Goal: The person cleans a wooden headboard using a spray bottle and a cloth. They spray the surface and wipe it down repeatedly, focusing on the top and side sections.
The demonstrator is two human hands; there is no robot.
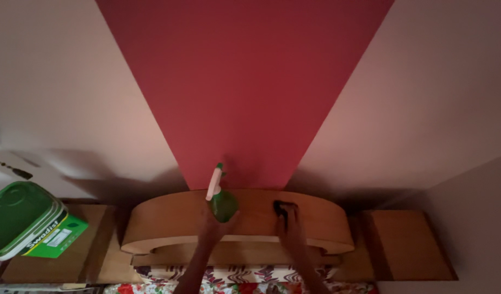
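As one hand (211,226) grips one spray bottle (222,200).

Both my arms are stretched out ahead of me, roughly side by side. My left hand (215,220) has its fingers curled tight in a grip, wrist tipped up. My right hand (290,220) lies palm down (fingers bunched, hard to see in the dim light).

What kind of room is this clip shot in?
Most likely a bedroom. A curved wooden headboard stands against a red and pale wall, with floral bedding below and a wooden side table beside it.
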